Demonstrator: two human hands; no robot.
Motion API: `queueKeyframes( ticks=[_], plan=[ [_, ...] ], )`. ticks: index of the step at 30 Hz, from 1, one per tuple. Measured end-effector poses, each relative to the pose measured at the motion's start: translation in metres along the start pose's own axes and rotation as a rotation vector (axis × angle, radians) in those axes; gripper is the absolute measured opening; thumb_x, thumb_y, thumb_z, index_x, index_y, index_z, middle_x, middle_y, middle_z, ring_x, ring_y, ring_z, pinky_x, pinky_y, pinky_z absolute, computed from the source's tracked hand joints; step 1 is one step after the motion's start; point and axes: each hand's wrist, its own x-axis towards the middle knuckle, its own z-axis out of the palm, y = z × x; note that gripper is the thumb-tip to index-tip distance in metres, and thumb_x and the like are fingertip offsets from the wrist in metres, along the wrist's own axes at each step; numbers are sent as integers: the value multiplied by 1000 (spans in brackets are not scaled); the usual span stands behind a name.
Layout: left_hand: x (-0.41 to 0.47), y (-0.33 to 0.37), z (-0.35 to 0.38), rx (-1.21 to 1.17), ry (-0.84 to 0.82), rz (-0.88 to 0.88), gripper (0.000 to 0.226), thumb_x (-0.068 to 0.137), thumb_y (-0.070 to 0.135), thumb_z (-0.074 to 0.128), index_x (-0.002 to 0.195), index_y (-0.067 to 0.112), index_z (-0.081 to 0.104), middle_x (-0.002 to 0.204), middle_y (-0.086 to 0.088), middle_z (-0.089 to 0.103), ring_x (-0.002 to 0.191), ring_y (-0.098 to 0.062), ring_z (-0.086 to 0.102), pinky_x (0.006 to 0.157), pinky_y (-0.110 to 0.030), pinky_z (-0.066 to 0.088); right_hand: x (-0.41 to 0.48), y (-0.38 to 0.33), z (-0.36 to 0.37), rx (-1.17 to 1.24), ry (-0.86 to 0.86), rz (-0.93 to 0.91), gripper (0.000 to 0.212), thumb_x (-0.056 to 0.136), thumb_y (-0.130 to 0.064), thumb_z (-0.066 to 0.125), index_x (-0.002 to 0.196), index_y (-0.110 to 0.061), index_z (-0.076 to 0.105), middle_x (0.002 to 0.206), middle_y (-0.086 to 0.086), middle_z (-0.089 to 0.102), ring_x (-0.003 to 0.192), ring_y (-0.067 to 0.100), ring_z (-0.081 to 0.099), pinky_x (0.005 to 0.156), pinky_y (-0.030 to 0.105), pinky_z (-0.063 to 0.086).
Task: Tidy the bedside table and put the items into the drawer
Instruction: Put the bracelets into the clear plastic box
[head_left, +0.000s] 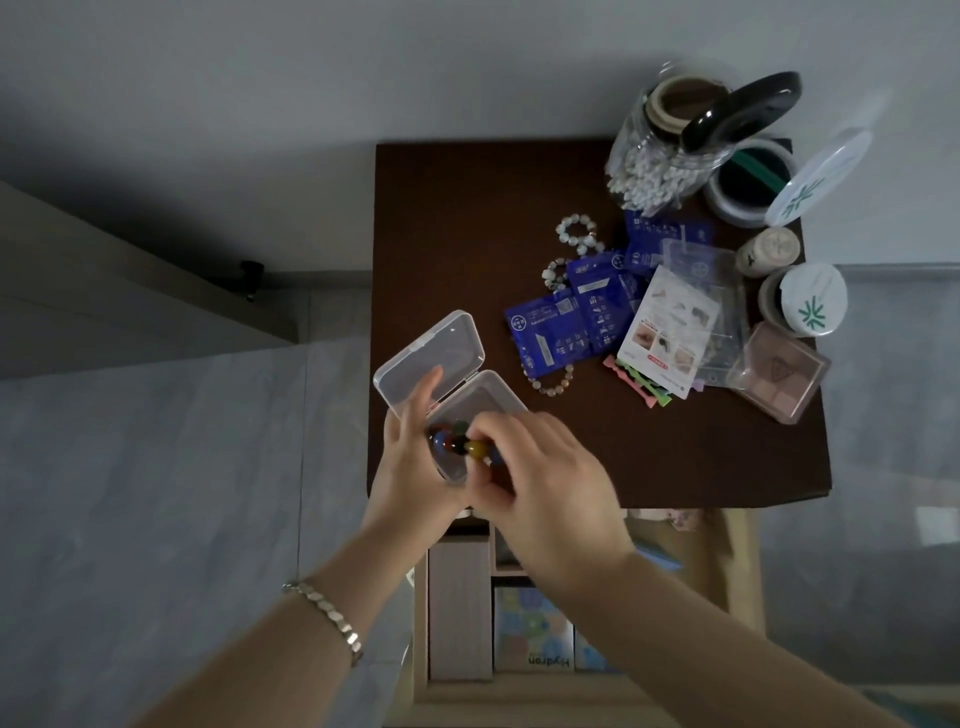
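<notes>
My left hand (410, 457) grips the open clear box (485, 397) at the counter's (467, 234) near-left corner. My right hand (550, 478) pinches the coloured bead bracelet (457, 446) at the box's near rim. The open drawer (460, 603) lies directly below both hands, nearer me.

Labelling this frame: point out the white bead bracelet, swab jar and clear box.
white bead bracelet (562, 233): head view, beads.
swab jar (649, 166): head view, glass side.
clear box (435, 349): head view, open lid.

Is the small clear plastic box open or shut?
Open. The box has its lid swung back; the left hand holds it while the right hand pinches coloured beads over the base.
</notes>
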Motion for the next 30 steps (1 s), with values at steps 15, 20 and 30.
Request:
queueKeyframes(
  ticks=[15, 20, 30],
  plan=[
    [-2, -17, 0, -128, 37, -53, 105, 66, 3, 78, 115, 68, 11, 124, 16, 23, 104, 8, 40, 63, -2, 42, 29, 77, 14, -344, -498, 543, 38, 95, -29, 44, 131, -17, 36, 124, 9, 42, 106, 24, 51, 75, 30, 42],
    [2, -14, -3, -171, 92, -85, 104, 68, 0, 76, 114, 67, 11, 124, 14, 23, 117, -5, 38, 68, -3, 42, 21, 59, 13, -51, -424, 692, 13, 93, -24, 47, 101, -15, 52, 98, -1, 53, 79, 10, 54, 62, 25, 40],
    [13, -1, -5, -64, 63, -86, 96, 75, 24, 74, 122, 63, 0, 141, 3, 20, 118, -4, 34, 91, -22, 36, 29, -14, 1, 139, -484, 296, 20, 90, -26, 56, 103, -11, 61, 103, -3, 52, 83, 9, 55, 75, 20, 48]
  ],
)
